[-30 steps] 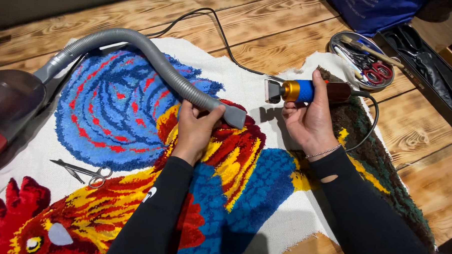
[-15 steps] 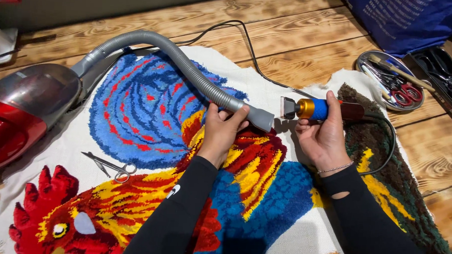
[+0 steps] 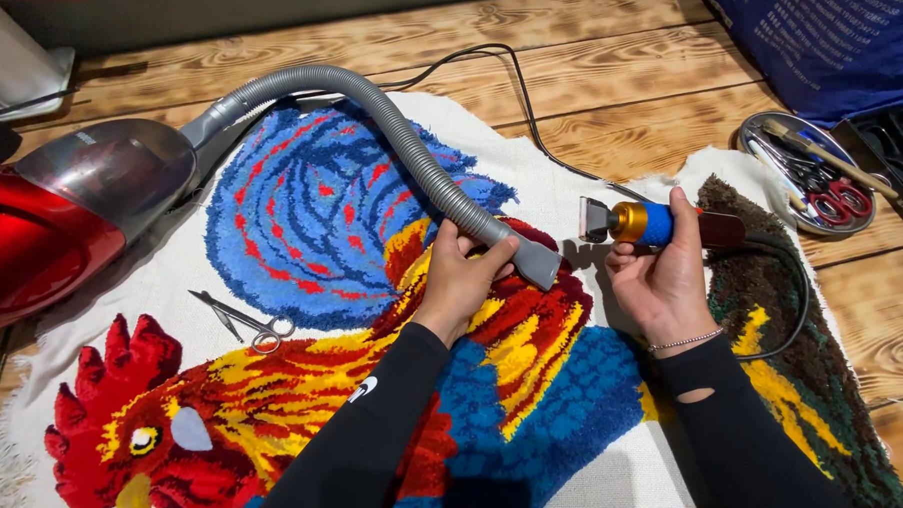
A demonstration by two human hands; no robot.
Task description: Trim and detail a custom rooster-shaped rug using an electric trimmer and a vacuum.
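Rug (image 3: pixel 372 241), thick tufted pile in a bright rooster pattern, lies flat on wooden planks. Left hand (image 3: pixel 460 284) wraps the ribbed grey hose (image 3: pixel 395 142) near its nozzle; right hand (image 3: pixel 661 281) grips a cylindrical blue-and-gold trimmer (image 3: pixel 643 223). Steel scissors (image 3: pixel 244 322) rest on the pile.

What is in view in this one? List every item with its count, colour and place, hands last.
tufted rug: one, rooster design in blue, red, yellow, on white backing, spread on the floor
wooden floor: pale planks, under everything
vacuum cleaner: one, red with clear dome, left edge
vacuum hose: one, grey, arcs over the rug to the left hand
electric trimmer: one, blue and gold, black cord, in the right hand
scissors: one pair, silver, on the rug, left of centre
round tray: one, metal, holding red-handled scissors and tools, upper right
bag: one, dark blue, top right
left hand: grips the hose nozzle
right hand: grips the trimmer
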